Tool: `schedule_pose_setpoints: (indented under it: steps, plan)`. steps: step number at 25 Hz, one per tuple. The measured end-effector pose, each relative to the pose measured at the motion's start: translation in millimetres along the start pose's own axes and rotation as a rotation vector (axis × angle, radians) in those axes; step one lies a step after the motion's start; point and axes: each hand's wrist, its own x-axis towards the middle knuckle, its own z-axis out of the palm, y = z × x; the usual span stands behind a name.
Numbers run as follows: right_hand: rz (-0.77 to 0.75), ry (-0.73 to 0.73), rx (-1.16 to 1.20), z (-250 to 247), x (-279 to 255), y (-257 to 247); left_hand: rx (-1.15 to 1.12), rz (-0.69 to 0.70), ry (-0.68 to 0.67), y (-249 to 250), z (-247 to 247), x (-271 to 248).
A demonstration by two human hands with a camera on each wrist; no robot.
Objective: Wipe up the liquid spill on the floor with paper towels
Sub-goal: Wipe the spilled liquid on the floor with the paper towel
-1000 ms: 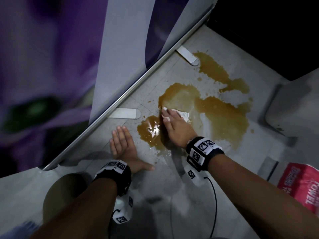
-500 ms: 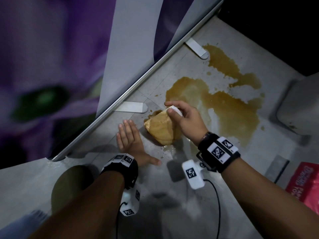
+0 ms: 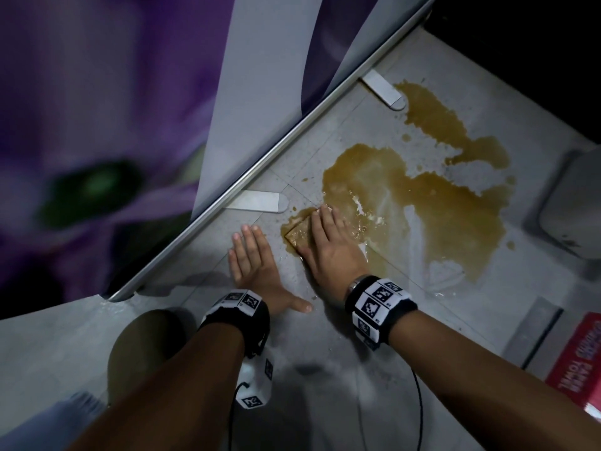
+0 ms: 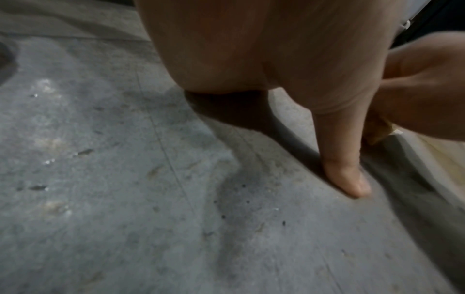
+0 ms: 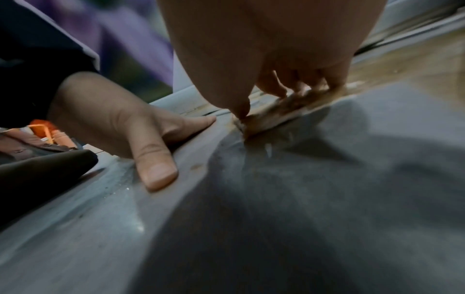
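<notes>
A brown liquid spill [image 3: 422,203] spreads over the grey floor [image 3: 357,369]. At its near-left edge lies a folded paper towel [image 3: 297,234], soaked brown. My right hand [image 3: 328,245] lies flat on top of it, fingers straight, pressing it to the floor. The right wrist view shows those fingertips [image 5: 289,87] on the wet paper towel [image 5: 276,111]. My left hand [image 3: 252,262] rests palm-down on dry floor just left of the towel, holding nothing, its thumb [image 4: 344,159] spread out.
A metal rail [image 3: 260,170] of a purple-and-white panel runs diagonally behind the hands, with flat metal feet [image 3: 260,201] on the floor. A red paper towel pack [image 3: 579,356] lies at the lower right beside a grey strip [image 3: 533,330]. A white object [image 3: 572,206] stands right of the spill.
Half a second ago my right hand held the soaked towel lifted off the floor. Now the towel is back down on the spill's left edge under my flat hand. My left hand stayed put.
</notes>
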Motion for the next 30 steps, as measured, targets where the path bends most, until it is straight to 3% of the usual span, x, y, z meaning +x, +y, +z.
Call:
schedule_pose_setpoints:
  steps: [8,14,17,19,22,23,27,30]
  plan:
    - [-0.033,-0.006,0.018,14,0,9,-0.001,-0.005,0.015,1,3,0]
    - [-0.162,0.161,0.022,4,-15,18,0.007,-0.019,0.026,2,4,1]
    - [-0.129,0.192,-0.052,-16,-17,18,-0.005,-0.005,0.003,2,2,0]
    - [-0.092,0.167,0.096,-30,-12,17,-0.009,0.003,-0.002,1,2,-1]
    - [0.032,0.037,0.641,-47,10,13,-0.007,-0.001,0.002,2,1,-2]
    - [0.059,0.033,0.693,-49,18,14,-0.007,-0.001,0.002,2,1,-2]
    - [0.106,0.232,0.262,-46,35,30,-0.013,0.012,0.001,2,-1,-3]
    - [0.026,0.332,0.186,-39,23,30,-0.007,0.002,-0.012,2,-1,-2]
